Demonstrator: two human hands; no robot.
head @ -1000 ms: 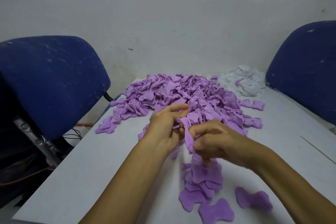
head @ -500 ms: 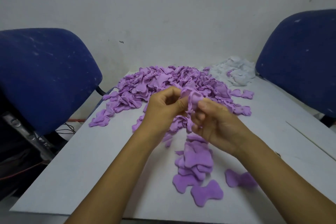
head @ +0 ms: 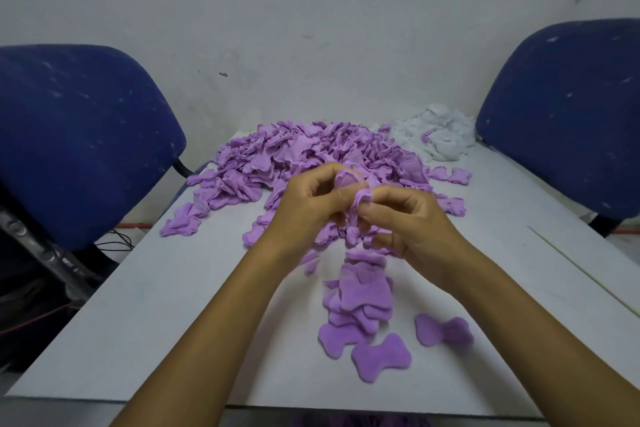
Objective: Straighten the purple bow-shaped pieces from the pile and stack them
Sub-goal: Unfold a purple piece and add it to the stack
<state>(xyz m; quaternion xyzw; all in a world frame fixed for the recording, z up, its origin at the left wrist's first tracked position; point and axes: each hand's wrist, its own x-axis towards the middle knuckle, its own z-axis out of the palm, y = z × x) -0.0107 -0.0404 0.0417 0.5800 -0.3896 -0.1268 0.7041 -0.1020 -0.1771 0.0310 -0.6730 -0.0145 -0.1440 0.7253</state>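
Both hands, left (head: 311,208) and right (head: 408,222), pinch one crumpled piece (head: 360,201) above the worktop (head: 166,305). It seems folded. The stack (head: 363,295) lies below, near the pile (head: 311,152).

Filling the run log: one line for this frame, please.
phase: straightening | left hand: pinching crumpled purple piece | right hand: pinching same piece | stack: near, below hands | pile: behind hands

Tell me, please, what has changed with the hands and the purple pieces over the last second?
Both hands, left hand and right hand, lifted the held piece from just over the stack toward the pile, still working it between the fingers. Nothing was let go. Stack, pile and white scraps stayed put.
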